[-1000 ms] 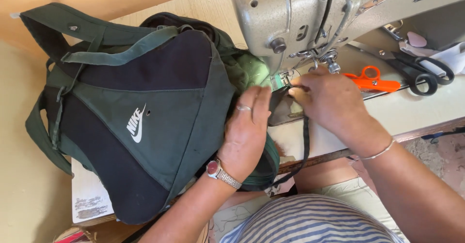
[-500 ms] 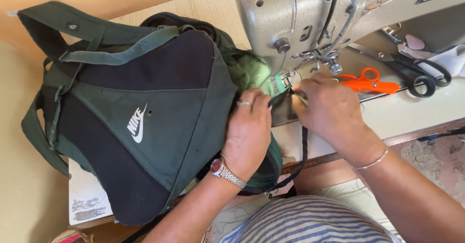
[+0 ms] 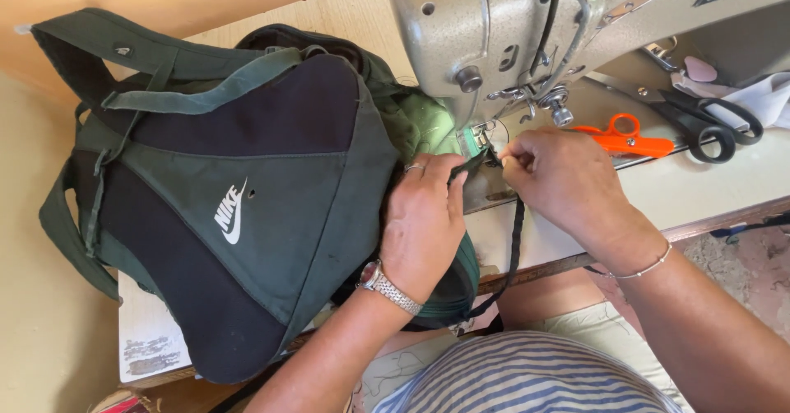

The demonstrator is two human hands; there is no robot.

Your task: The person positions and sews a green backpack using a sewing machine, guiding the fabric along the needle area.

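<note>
A dark green and black backpack (image 3: pixel 247 183) lies on the sewing table, its light green lining pushed under the needle of a grey-green sewing machine (image 3: pixel 510 34). My left hand (image 3: pixel 424 220), with a ring and a metal wristwatch, presses down on the bag's edge and pinches a black strap (image 3: pixel 516 232). My right hand (image 3: pixel 559 178), wearing a thin bracelet, pinches the same strap close to the presser foot. The strap hangs down over the table's front edge.
Small orange snips (image 3: pixel 629 137) and large black-handled scissors (image 3: pixel 708 121) lie on the machine bed to the right. White cloth (image 3: pixel 765 92) sits at the far right. The pale table top (image 3: pixel 699 187) ends near my striped shirt.
The view has shifted slightly. Both hands stay at the needle; my right hand has edged closer to the presser foot with the strap.
</note>
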